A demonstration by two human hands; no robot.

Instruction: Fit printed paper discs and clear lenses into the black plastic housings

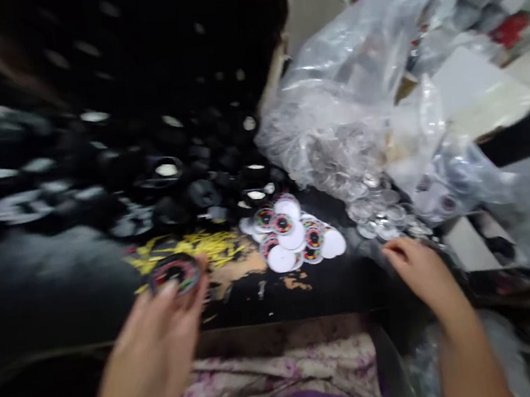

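My left hand (164, 322) grips a round black case with a coloured dial (176, 276), thumb on its face and fingers around its side. Just behind it lies a heap of thin yellow strips (207, 246). My right hand (413, 263) is beside a pile of clear round discs (384, 212), its fingers pressed together; whatever they hold, if anything, is hidden and blurred. Between my hands sits a pile of printed dial discs (292, 237), some with the coloured side up and some with the white side up.
Many black round parts (206, 193) cover the back left of the dark table (37, 287). At the right, a large clear plastic bag (357, 49) spills discs onto the table. A small white box (471, 243) and scattered packaging stand farther right. Patterned cloth (289, 384) covers my lap.
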